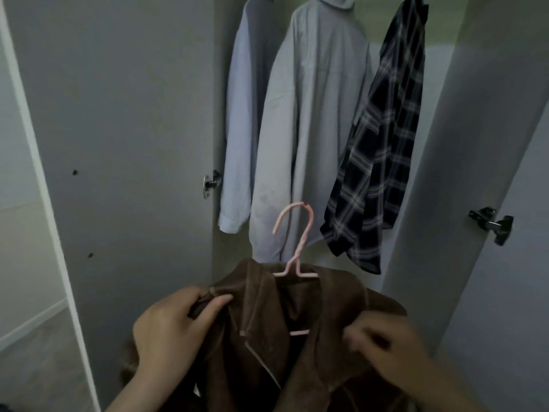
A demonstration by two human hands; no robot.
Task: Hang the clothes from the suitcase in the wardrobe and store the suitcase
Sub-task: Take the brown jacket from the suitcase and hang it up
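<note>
At lower centre, the left hand (175,325) and right hand (383,346) each grip the brown jacket (297,337) on its pink hanger (297,233); above hang two pale shirts (312,129) and a plaid shirt (383,162) between open wardrobe doors (124,144).

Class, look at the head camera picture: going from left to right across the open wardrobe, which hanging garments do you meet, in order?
Pale blue shirt → light grey shirt → dark plaid shirt.

light: dim, flat, cool grey
blur: right hand (383,343) smeared
focus: soft, grainy throughout
edges: wardrobe doors (118,114) bow outward
</note>
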